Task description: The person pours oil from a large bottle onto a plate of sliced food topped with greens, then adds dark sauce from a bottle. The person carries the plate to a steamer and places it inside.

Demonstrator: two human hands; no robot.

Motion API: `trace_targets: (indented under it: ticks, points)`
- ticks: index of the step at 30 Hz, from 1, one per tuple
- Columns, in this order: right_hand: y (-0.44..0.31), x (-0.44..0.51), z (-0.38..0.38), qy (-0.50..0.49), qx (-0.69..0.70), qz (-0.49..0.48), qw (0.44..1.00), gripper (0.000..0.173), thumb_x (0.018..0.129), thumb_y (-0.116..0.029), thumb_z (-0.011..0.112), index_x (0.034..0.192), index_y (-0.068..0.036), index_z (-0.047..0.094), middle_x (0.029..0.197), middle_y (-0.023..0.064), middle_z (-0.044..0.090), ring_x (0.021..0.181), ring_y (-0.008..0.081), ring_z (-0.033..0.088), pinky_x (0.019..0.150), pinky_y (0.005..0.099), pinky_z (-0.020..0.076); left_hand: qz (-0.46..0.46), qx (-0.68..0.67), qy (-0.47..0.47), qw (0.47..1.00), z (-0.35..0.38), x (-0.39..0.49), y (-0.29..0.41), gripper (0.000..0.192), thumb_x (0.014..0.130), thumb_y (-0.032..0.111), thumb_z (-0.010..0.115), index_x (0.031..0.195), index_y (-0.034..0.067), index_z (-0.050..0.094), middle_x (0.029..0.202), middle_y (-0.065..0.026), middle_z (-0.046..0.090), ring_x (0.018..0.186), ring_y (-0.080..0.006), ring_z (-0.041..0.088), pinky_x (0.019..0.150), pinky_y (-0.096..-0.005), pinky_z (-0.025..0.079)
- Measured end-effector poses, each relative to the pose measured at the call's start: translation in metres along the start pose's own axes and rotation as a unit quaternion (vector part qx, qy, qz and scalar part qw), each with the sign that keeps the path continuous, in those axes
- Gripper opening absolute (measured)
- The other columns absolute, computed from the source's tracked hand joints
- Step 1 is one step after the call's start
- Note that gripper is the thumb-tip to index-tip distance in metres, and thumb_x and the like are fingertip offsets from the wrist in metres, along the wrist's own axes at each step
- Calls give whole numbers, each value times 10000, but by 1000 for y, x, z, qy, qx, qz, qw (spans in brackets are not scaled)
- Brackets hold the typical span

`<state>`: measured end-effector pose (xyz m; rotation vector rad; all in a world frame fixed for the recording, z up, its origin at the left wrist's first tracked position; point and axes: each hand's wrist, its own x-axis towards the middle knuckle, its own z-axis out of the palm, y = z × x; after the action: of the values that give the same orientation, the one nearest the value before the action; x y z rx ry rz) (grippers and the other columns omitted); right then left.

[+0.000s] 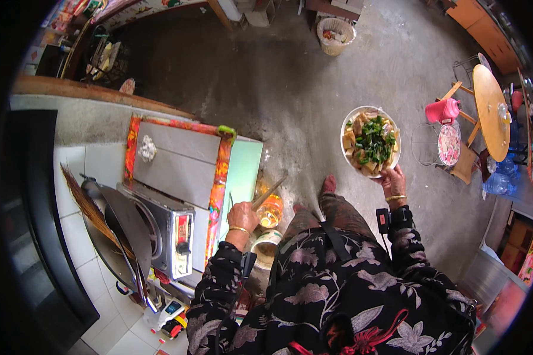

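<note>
My right hand (393, 181) grips the near rim of a white plate (344, 153), holding it above the floor. Cooked chunks of food (363, 124), perhaps potato or tofu, fill the plate, topped with chopped green herbs (375, 141). In my left hand (243, 217) is what looks like a pair of wooden chopsticks (271, 191), pointing forward and away from the counter. Below that hand, a bottle of golden oil (271, 209) stands on the floor beside a round tub (266, 253), whose contents I cannot make out.
To my left is a tiled counter (173, 155) with flowered edging. A gas stove (173, 235) carries a dark wok (126, 222), a straw brush (93, 215) leaning across it. At right stand a round wooden table (488, 111), a pink jug (443, 111) and a flowered stool (449, 144). A wicker basket (336, 46) sits ahead.
</note>
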<state>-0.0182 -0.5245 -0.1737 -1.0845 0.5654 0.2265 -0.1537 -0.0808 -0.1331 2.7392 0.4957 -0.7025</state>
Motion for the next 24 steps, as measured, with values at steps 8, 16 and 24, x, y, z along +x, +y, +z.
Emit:
trace_targets:
  ticks: [8, 16, 24]
  points:
    - [-15, 7, -1, 19, -17, 3, 1000, 465, 758, 36, 506, 1222, 58, 510, 992, 150, 639, 798, 268, 689, 688, 461, 632, -21, -18, -17, 999, -8, 8, 12, 154, 713, 136, 615, 787, 44, 714, 827, -221, 681, 817, -415, 667, 749, -487, 553]
    - [-23, 19, 4, 21, -2, 0, 1000, 450, 751, 40, 516, 1200, 34, 515, 992, 142, 651, 771, 255, 692, 668, 445, 633, -6, -6, -3, 1000, -9, 19, 15, 139, 698, 125, 623, 756, 37, 712, 786, -227, 678, 760, -416, 672, 712, -501, 555]
    - [-46, 5, -1, 60, 24, -24, 998, 475, 759, 50, 495, 1234, 33, 500, 1013, 158, 659, 811, 289, 705, 687, 475, 634, 101, 47, -37, 993, -38, 75, 33, 141, 690, 107, 640, 775, 39, 730, 781, -225, 682, 762, -406, 678, 713, -476, 563]
